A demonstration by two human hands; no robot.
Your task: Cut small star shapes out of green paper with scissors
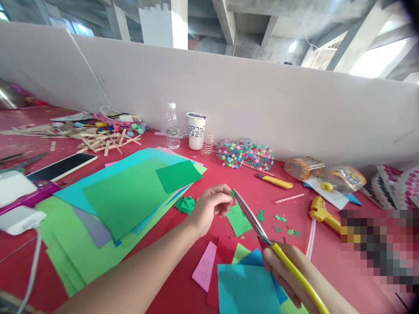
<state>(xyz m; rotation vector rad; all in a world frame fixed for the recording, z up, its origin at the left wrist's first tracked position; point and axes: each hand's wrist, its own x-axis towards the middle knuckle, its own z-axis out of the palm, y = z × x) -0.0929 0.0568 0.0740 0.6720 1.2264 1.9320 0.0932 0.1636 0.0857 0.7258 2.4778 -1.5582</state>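
Note:
My left hand is closed, pinching a small piece of green paper between thumb and finger. In my right hand is a pair of scissors with yellow handles, its blades pointing up and left to the green piece. The blades look nearly closed on or beside that piece; I cannot tell which. Under the blades lies a light green sheet. Small cut green stars are scattered to the right of it. A pile of dark green paper pieces sits left of my left hand.
Coloured sheets are stacked at left, and teal squares lie in front. A water bottle, a white cup, star-covered balls, a yellow cutter and a glue gun stand or lie farther back. A phone rests at left.

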